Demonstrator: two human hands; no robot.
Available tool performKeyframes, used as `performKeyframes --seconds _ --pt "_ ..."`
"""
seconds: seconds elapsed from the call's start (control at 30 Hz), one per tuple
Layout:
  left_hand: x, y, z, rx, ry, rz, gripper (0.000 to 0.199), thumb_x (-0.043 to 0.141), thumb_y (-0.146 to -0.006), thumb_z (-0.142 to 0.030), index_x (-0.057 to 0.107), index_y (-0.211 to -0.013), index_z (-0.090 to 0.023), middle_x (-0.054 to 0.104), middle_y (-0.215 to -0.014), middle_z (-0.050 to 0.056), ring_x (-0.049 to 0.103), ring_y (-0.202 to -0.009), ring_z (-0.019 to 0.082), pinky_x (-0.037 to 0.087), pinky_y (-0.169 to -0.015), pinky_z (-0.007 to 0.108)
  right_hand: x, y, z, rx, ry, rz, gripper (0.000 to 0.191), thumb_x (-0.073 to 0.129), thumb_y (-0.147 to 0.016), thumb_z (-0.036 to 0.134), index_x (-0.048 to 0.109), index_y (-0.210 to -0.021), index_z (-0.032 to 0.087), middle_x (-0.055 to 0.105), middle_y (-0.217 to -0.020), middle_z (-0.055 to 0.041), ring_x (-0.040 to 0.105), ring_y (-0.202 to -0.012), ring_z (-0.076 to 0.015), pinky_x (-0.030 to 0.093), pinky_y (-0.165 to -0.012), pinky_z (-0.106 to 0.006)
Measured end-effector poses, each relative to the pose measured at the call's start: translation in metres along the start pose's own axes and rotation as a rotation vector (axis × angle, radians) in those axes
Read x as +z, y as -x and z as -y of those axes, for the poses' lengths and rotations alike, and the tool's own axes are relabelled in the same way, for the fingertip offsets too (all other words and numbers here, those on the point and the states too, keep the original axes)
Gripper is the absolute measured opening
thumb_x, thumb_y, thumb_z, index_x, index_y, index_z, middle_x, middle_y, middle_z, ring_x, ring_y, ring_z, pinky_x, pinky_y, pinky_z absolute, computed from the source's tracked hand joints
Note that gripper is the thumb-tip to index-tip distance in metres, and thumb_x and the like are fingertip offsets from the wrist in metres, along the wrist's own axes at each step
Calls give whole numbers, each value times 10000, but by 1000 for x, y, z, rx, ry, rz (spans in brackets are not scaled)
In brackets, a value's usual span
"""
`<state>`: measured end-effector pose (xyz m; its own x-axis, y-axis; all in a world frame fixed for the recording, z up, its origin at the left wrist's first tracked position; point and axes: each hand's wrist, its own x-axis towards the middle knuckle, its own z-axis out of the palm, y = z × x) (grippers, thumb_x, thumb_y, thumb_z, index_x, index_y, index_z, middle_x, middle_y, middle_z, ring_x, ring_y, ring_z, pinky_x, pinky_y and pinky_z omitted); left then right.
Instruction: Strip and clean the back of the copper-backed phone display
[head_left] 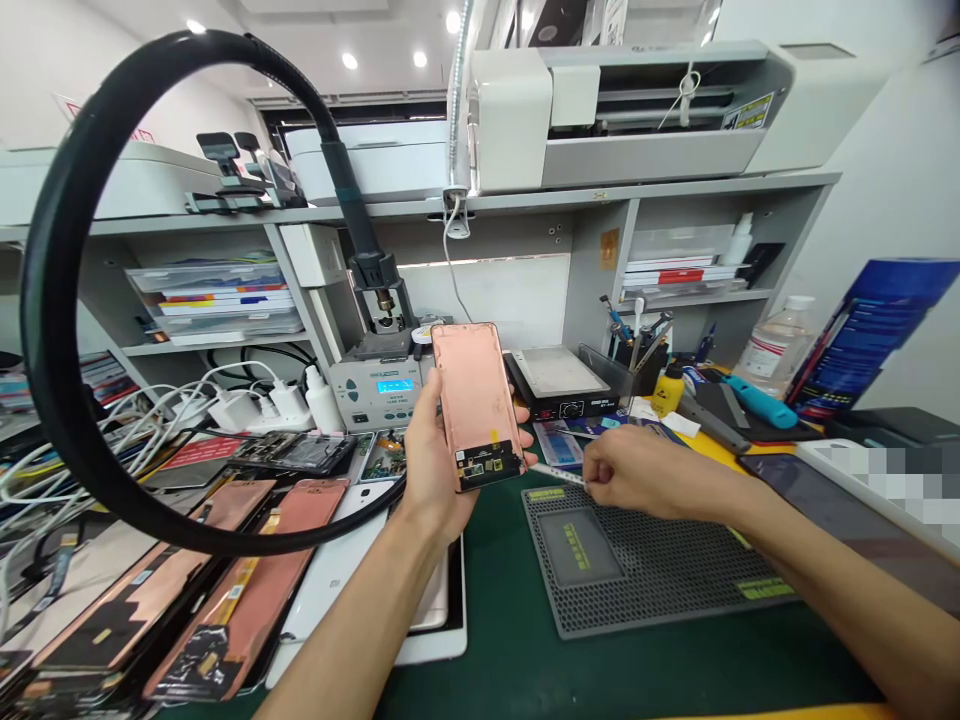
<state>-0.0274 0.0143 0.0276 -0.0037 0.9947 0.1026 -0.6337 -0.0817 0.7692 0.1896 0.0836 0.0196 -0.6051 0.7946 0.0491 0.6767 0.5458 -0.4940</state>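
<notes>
Copper-backed phone screen (474, 385), one, centre, grasped in left hand (435, 455), right hand (637, 470) clenched on one pale strip (559, 473), 4 o'clock, two similar screens (292, 530), 8 o'clock, one white phone (337, 570), "MI" logo, 7 o'clock.

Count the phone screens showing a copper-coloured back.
3 visible: the held screen, in the left hand; the screen with the gold flex cable, lying at the desk's left; and the screen beside it, farther left. Others may be hidden in that pile.

Grey shelving (600, 225) stands before white walls (855, 200).
</notes>
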Motion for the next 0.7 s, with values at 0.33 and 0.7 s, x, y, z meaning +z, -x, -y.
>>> performKeyframes --seconds 0.33,0.7 --pt "-4 -1 -5 75 38 -31 625 380 -977 -610 689 -1112 -83 743 -886 161 726 -656 275 630 -619 434 21 -6 16 64 -444 -96 149 650 -847 311 560 -874 196 750 -859 -69 723 -810 -202 581 -684 -309" --pt "-6 -2 -3 49 86 -17 637 391 -974 -628 695 -1120 -87 756 -912 166 742 -685 268 637 -648 407 30 -7 7 30 -338 3 182 714 -819 309 721 -949 182 738 -761 -33 671 -715 -213 471 -621 -308"
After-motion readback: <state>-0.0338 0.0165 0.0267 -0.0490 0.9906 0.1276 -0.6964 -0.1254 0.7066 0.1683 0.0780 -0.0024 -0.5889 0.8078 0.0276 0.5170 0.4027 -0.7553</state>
